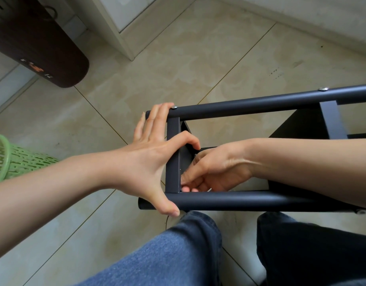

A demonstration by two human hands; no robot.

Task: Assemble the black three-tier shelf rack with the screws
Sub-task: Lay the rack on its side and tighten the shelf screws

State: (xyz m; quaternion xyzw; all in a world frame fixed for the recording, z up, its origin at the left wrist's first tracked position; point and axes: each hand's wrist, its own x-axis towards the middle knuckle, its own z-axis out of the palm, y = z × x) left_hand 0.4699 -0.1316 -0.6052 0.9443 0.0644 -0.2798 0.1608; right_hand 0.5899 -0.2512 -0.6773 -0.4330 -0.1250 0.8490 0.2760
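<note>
The black shelf rack (250, 200) lies on its side on the tiled floor, its two round posts running left to right and a flat crossbar (173, 145) joining their left ends. My left hand (155, 153) spreads over that end: fingers on the far post beside a silver screw head (174, 107), index finger hooked over the crossbar, thumb curled under the near post. My right hand (211, 170) reaches inside the frame, fingertips pinched together at the inner corner by the crossbar. What they pinch is hidden. Another screw head (323, 88) shows on the far post.
A green perforated basket (16, 159) stands at the left edge. A dark brown cylindrical object (43, 46) lies at the upper left, near a white cabinet corner (124, 38). My knees in blue jeans (178, 250) fill the bottom, right under the near post.
</note>
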